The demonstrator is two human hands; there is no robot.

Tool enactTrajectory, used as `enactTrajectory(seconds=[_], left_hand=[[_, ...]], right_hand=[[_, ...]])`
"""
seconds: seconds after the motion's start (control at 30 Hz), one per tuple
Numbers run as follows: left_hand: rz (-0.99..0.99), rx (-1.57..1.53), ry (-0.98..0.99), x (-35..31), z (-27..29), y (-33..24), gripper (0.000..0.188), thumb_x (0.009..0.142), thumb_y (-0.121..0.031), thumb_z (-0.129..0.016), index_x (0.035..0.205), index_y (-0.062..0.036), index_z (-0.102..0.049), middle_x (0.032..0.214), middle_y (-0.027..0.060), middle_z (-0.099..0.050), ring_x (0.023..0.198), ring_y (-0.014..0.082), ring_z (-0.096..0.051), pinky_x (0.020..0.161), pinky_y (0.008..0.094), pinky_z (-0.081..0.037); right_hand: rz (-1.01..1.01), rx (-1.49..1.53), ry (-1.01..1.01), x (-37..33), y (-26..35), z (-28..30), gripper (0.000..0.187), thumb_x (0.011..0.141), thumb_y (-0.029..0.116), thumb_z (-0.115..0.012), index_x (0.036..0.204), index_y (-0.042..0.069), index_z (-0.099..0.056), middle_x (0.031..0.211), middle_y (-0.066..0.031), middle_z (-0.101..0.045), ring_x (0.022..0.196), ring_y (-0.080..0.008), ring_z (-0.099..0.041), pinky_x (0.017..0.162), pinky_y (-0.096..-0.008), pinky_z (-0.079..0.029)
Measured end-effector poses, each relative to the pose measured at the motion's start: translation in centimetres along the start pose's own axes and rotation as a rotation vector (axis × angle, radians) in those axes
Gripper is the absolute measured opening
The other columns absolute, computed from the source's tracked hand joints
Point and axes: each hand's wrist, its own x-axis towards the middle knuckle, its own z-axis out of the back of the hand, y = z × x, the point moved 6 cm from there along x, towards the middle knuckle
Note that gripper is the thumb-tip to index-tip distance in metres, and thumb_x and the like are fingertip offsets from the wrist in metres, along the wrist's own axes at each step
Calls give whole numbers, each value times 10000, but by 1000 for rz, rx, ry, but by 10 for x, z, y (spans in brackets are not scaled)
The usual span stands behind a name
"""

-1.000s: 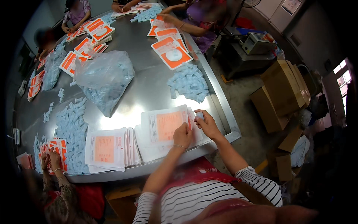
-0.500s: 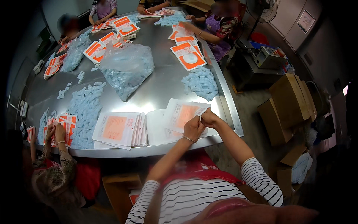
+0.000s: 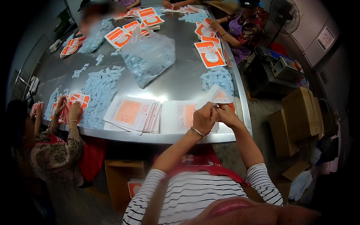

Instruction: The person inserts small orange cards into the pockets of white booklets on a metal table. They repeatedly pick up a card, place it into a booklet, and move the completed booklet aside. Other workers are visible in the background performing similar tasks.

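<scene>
Over the near right corner of the steel table, my left hand (image 3: 204,119) and my right hand (image 3: 227,114) are close together. Both pinch the lower edge of one flat white packet (image 3: 214,96) with an orange printed panel. The packet is tilted up and bent, and my fingertips partly hide its edge. Beneath it more white packets (image 3: 181,116) lie flat. To the left of my hands sits a fanned stack of the same packets (image 3: 131,112). Just beyond my right hand is a heap of small light-blue sachets (image 3: 217,79).
A clear plastic bag (image 3: 150,56) of blue sachets stands mid-table. A larger sachet pile (image 3: 98,90) spreads at left, beside a co-worker's hands (image 3: 75,110) on orange packets. Another co-worker (image 3: 243,30) sits at the far right. Cardboard boxes (image 3: 300,116) stand beyond the table's right edge (image 3: 245,116).
The packet in my hands has risen off the ones below and now bends upward. The whole view has shifted. At left, the co-worker's hands have moved apart.
</scene>
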Motion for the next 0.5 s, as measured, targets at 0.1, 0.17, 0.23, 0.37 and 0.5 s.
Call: enactTrajectory(seconds=[0.1, 0.17, 0.23, 0.37, 0.5], left_hand=[[-196, -27, -43, -3, 10, -31, 156, 730, -18, -548, 663, -16, -407, 529, 122, -426, 457, 288, -461, 445, 358, -379], [-449, -8, -37, -8, 13, -66, 164, 710, 11, -553, 640, -18, -406, 540, 119, -428, 451, 289, -454, 434, 359, -370], [-348, 38, -3, -11, 15, -56, 167, 696, 4, -561, 639, -33, -409, 549, 120, -429, 474, 292, -462, 442, 373, -377], [-149, 130, 11, -2, 33, -32, 194, 709, -15, -575, 622, -41, -403, 513, 103, -431, 446, 285, -469, 431, 371, -380], [-72, 214, -96, 11, 56, -16, 251, 760, -77, -605, 619, -45, -400, 488, 87, -404, 420, 266, -445, 416, 358, -361]], right_hand=[[145, 118, 40, -6, 7, -4, 362, 821, 125, -491, 1152, -13, -443, 1056, -110, -532, 945, -192, -527, 781, -304, -450], [73, 522, 219, -12, 0, -6, 378, 753, 110, -586, 1106, 24, -482, 1049, -95, -538, 973, -191, -514, 816, -307, -432], [268, 10, 275, -10, 8, -9, 369, 715, 113, -605, 1058, 21, -508, 1031, -116, -540, 957, -217, -515, 821, -328, -422], [484, -564, 139, -18, 50, -33, 290, 725, 146, -566, 941, -47, -546, 962, -212, -543, 866, -319, -534, 775, -384, -422], [557, -375, 177, -42, 88, -52, 275, 819, -5, -394, 1071, -104, -445, 1166, -260, -428, 1084, -344, -445, 872, -368, -392]])
